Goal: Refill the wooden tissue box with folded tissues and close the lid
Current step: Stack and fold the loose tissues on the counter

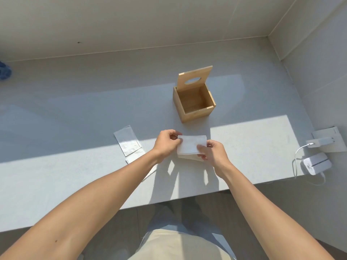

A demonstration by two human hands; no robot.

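Tissue box: pale wood, smooth, matt. Lid: same wood. Folded tissue: soft white paper, matt. Counter: grey, matt, faintly speckled. Charger: white plastic, slightly glossy.

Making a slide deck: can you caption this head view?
Both hands, left hand and right hand, hold folded tissues before the open, empty wooden tissue box.

Person is wearing a beige top and blue-grey trousers; both forearms are showing bare, sleeveless.

A blue object is cut off at the left edge.
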